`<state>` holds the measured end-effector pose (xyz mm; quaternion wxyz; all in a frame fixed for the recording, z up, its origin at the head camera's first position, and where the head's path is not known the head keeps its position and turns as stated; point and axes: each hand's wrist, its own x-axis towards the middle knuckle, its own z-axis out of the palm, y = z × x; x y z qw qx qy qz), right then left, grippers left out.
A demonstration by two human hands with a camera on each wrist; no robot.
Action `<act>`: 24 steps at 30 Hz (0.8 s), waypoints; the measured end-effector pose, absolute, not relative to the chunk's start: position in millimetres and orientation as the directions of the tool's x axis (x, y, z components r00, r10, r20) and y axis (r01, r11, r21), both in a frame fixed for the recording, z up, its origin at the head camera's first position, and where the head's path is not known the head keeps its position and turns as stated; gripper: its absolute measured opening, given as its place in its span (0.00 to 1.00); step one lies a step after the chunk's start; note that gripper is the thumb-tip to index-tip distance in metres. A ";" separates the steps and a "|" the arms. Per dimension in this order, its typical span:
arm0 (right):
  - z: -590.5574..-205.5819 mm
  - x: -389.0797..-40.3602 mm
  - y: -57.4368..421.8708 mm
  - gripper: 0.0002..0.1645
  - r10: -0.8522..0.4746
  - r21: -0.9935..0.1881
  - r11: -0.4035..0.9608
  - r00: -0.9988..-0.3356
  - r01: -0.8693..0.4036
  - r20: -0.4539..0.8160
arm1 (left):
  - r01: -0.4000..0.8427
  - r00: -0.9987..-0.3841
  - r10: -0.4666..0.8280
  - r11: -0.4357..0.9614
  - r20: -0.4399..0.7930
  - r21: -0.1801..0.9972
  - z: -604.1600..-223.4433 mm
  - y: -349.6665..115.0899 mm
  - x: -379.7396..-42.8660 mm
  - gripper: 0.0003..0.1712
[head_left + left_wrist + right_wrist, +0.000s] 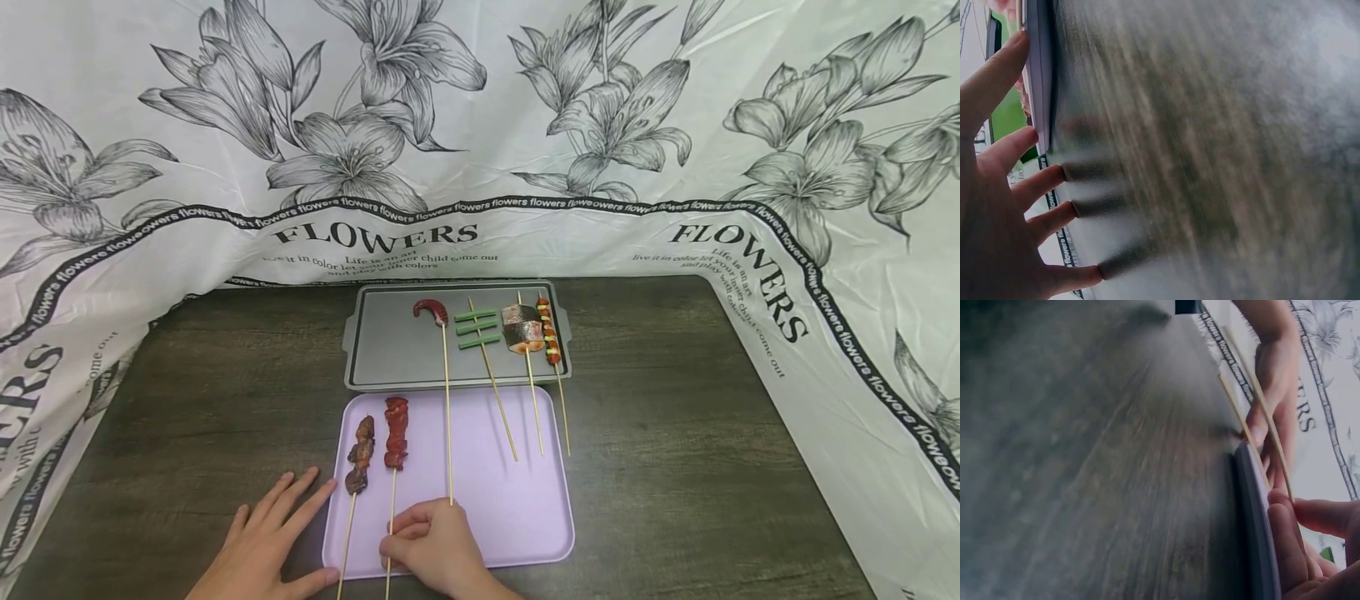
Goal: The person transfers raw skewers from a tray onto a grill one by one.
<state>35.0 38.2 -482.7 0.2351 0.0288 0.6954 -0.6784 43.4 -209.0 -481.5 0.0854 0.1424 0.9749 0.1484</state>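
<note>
My right hand (435, 542) pinches the stick of the red meat skewer (396, 433), which is over the purple tray (517, 508); my left hand (262, 537) is spread wide, thumb and forefinger at the tray's left edge; the dark meat skewer (361, 454) lies just left of the red one; the grey tray (386, 358) sits beyond.

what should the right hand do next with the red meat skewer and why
Probably lift the red meat skewer toward the gray tray: the right hand pinches its stick, and that tray's left side is bare.
</note>
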 end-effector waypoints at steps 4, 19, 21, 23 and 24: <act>-477.2 40.0 44.3 0.06 -0.301 -0.901 -0.042 -0.865 0.432 -0.401 | 0.249 -0.945 0.300 0.916 -0.127 0.315 -481.8 -208.7 43.7 0.55; -467.9 63.8 56.2 0.08 -0.369 -0.847 -0.142 -0.822 0.512 -0.435 | 0.230 -0.945 0.285 0.928 -0.160 0.292 -480.9 -206.7 43.4 0.57; -464.7 65.0 58.3 0.09 -0.394 -0.854 -0.157 -0.824 0.496 -0.406 | 0.230 -0.945 0.285 0.928 -0.161 0.293 -480.5 -206.8 43.2 0.57; -461.4 65.3 60.5 0.10 -0.421 -0.868 -0.171 -0.831 0.467 -0.364 | 0.231 -0.945 0.287 0.926 -0.158 0.298 -480.2 -207.0 43.1 0.57; -459.3 64.9 61.4 0.11 -0.433 -0.875 -0.181 -0.835 0.449 -0.339 | 0.233 -0.945 0.288 0.925 -0.155 0.299 -480.2 -207.2 43.2 0.57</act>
